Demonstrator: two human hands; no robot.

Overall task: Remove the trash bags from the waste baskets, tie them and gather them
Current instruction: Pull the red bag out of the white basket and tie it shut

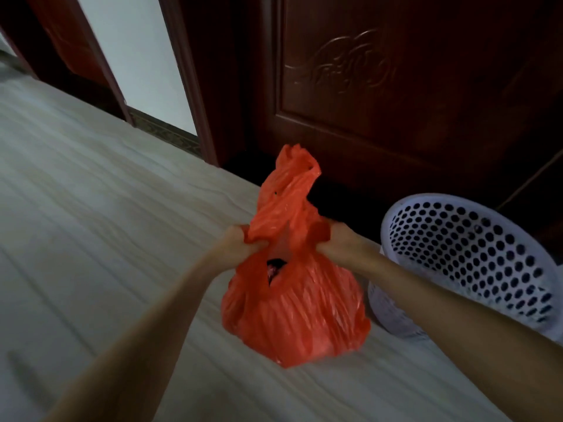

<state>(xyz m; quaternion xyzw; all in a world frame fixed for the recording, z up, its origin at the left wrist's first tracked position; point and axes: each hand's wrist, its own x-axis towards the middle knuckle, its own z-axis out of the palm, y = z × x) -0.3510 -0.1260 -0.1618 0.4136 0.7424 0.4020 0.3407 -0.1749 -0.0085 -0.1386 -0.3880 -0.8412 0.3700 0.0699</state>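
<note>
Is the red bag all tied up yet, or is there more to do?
Not yet. The red bag is already out of the white basket, which looks empty. The left hand and right hand are pulling its top to knot it; a gap still shows. Gathering comes after.

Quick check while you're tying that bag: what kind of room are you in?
Probably a room in a home, perhaps a bedroom or hallway. A carved dark wooden door stands behind, the floor is pale tile, and a small perforated basket sits beside the red bag.
</note>
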